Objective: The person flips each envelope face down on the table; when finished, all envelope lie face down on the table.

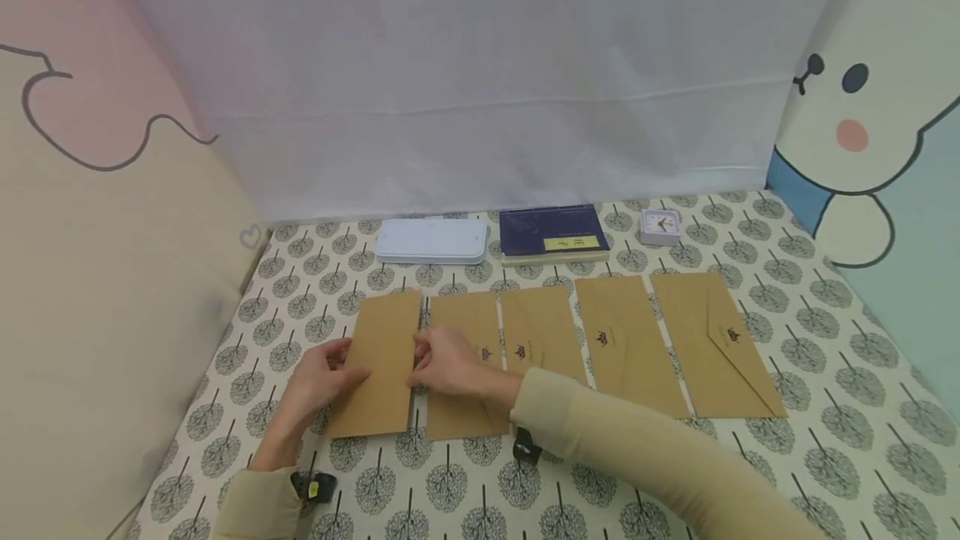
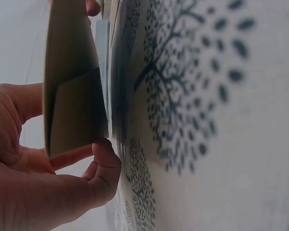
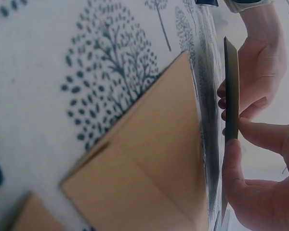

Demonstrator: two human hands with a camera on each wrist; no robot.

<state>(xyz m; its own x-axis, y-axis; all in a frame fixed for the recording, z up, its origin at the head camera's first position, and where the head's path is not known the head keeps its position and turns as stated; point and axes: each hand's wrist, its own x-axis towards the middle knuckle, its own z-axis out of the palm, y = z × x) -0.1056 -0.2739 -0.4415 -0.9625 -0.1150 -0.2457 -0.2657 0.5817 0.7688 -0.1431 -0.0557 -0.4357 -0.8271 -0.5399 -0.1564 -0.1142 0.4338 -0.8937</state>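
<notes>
A brown kraft envelope point(image 1: 378, 365) lies at the left end of a row, plain side up and lifted off the cloth in the right wrist view. My left hand point(image 1: 311, 377) holds its left edge, thumb on top and fingers beneath. On the opposite edge, my right hand point(image 1: 448, 363) pinches it between thumb and fingers. The left wrist view shows the folded flap point(image 2: 79, 110) on its underside. Just right of it lies a second envelope point(image 1: 459, 415), flap side up, partly hidden under my right hand and forearm.
Further right lie three more envelopes, the middle one point(image 1: 622, 307) printed with a crown. Behind the row stand a pale flat case point(image 1: 431, 240), a dark blue book point(image 1: 547, 227) and a small square clock point(image 1: 660, 227). The tablecloth point(image 1: 446, 486) has a tree print.
</notes>
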